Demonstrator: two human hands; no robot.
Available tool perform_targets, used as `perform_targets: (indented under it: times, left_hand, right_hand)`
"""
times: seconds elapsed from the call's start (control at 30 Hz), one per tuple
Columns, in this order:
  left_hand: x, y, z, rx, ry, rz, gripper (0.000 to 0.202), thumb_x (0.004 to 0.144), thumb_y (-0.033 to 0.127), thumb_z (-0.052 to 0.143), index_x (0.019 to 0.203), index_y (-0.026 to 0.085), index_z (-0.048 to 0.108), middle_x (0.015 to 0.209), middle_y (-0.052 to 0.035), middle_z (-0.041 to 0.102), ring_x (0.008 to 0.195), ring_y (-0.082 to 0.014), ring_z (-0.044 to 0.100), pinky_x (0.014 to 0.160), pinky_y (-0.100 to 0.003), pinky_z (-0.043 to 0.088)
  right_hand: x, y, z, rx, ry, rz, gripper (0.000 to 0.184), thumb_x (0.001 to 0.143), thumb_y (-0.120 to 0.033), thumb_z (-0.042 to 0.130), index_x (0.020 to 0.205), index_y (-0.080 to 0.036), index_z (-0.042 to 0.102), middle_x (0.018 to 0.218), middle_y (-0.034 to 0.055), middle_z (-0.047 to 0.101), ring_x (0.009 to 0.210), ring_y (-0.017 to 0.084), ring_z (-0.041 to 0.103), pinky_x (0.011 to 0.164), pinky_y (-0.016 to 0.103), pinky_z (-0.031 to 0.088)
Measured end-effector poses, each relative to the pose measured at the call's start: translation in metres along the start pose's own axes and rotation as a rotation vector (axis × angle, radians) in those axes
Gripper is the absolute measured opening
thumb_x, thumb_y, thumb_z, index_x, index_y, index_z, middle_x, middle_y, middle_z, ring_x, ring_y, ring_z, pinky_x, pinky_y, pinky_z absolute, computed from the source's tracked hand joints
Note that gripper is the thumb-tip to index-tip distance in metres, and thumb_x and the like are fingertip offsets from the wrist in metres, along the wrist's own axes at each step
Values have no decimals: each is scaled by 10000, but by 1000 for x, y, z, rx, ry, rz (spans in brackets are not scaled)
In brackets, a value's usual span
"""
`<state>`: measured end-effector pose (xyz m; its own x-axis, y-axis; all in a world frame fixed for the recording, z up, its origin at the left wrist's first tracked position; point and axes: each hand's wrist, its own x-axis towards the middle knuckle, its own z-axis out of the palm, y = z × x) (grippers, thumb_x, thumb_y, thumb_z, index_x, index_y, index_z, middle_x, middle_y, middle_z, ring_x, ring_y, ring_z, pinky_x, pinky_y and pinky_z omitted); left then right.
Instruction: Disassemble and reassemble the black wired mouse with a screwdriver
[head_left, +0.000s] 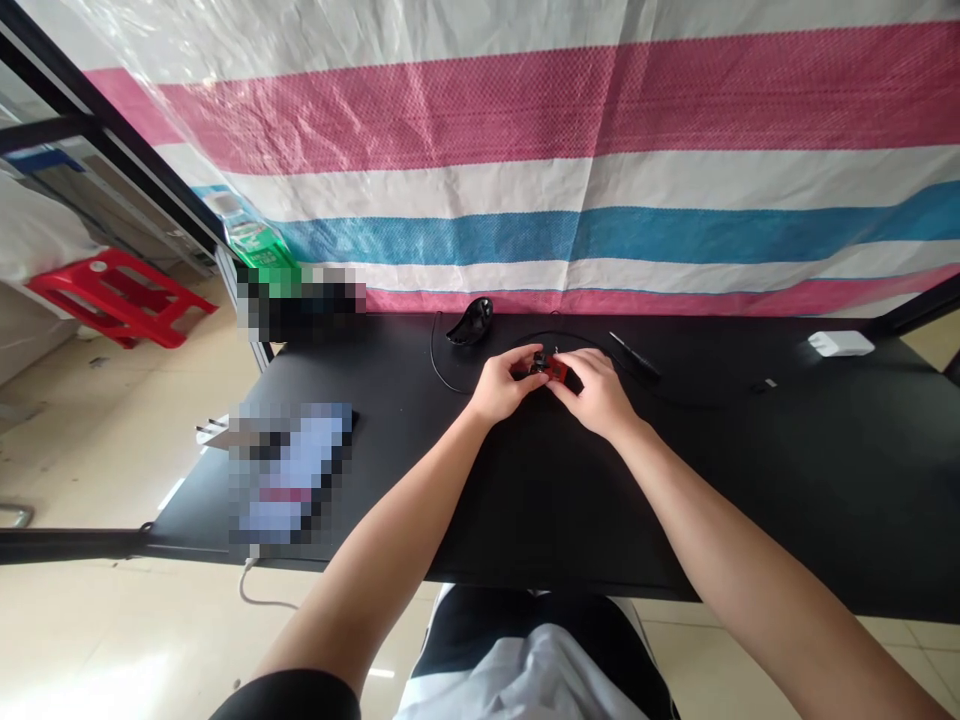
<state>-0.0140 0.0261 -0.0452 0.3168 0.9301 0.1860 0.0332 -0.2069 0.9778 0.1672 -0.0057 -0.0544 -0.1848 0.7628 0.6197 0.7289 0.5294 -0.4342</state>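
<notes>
Both my hands meet at the middle of the black table (525, 500), fingers curled around a small red and black part (553, 368). My left hand (504, 384) grips its left side and my right hand (592, 390) covers its right side. The part is mostly hidden by my fingers. A thin black cable (439, 372) loops on the table to the left of my hands. A black computer mouse shell (471, 322) lies just behind them.
A black pen-like tool (634, 358) lies behind my right hand. A white adapter (840, 343) sits far right. A green bottle (259, 245) stands at the back left corner. A striped tarp (600, 150) hangs behind. A red stool (112, 295) is on the floor left.
</notes>
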Motion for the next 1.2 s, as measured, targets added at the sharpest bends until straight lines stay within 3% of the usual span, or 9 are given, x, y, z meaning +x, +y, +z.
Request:
perform_targets:
  times: [0.37,0.67,0.93,1.1,1.2]
  left_hand:
    - [-1,-1,0,25,-40,94,492,687,267,793,1160,163,707,1013,-82,761,947,-236,687,899,-370,493]
    - [-3,1,2,74,-48,122,596,708,293,777,1265,152,622,1085,-107,740,984,-241,685,909,-372,486]
    - [-7,9,-19,397,-94,267,653,716,289,700,1340,168,550,1214,-124,672,1129,-281,616,1026,-441,445]
    - [-9,18,-18,697,-221,158,789,653,425,764,1363,176,524,1292,-138,631,1226,-338,533,1076,-518,361]
    - [-7,19,-15,778,-258,97,900,614,458,800,1409,198,467,1279,-122,642,1252,-350,508,1078,-542,326]
  right_hand:
    - [0,-2,-2,-128,54,-96,271,862,-270,622,1112,-179,669,986,115,702,956,284,614,854,444,496]
    - [-3,-4,-4,-108,115,-26,255,809,-267,662,1052,-198,698,932,94,720,880,271,634,838,445,524]
    - [-3,-4,-9,-65,169,-26,245,789,-299,705,1010,-194,710,894,91,728,844,268,641,789,432,557]
    - [-3,-6,-11,4,144,10,245,801,-322,689,1014,-204,716,912,94,729,872,272,641,824,454,551]
    - [-3,-7,-12,107,126,123,251,836,-388,645,1001,-211,715,923,93,731,874,260,653,809,435,552]
